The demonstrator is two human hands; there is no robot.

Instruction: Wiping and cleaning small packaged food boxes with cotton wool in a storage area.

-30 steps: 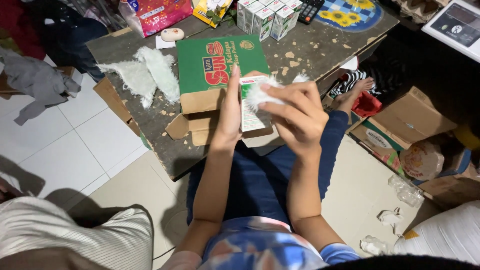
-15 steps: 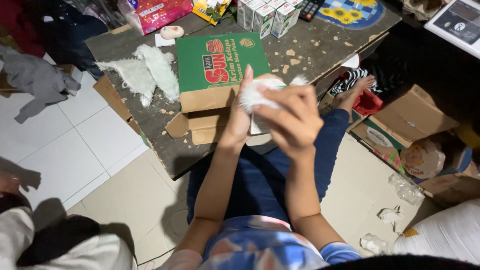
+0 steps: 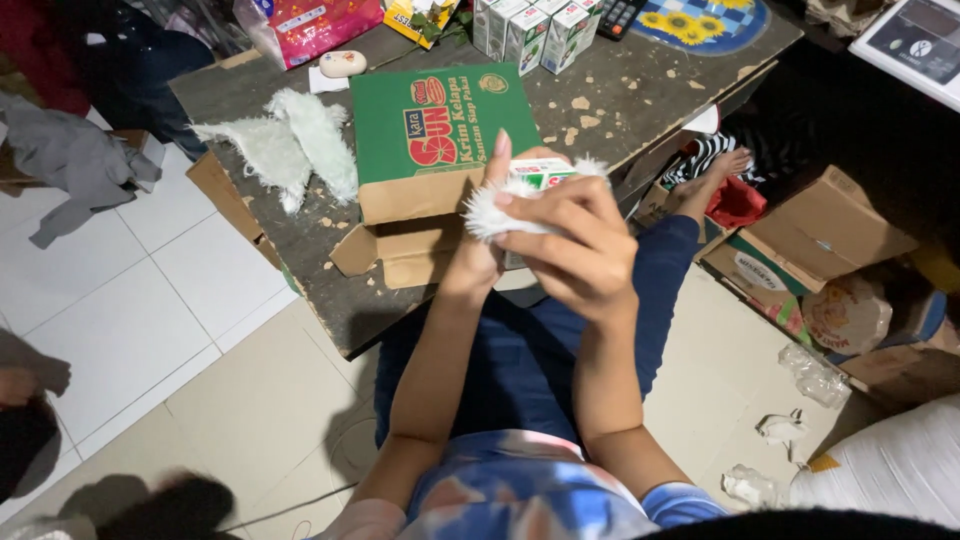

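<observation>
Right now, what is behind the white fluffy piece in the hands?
A small white-and-green carton pokes out behind the fluffy piece, held by the left hand and right hand; its lower part is covered.

2 hands up front: left hand (image 3: 478,250) & right hand (image 3: 570,245), w/ 1 fuzzy white piece (image 3: 490,208) between them. 1 green carton (image 3: 440,130) on the board table (image 3: 620,100). 2 pale furry fabric strips (image 3: 290,150). 4 small drink cartons (image 3: 530,30) at the far edge. 1 pink packet (image 3: 310,25). 1 calculator (image 3: 620,15). 1 sunflower mat (image 3: 700,22). 1 grey cloth (image 3: 70,160) on the floor.
</observation>
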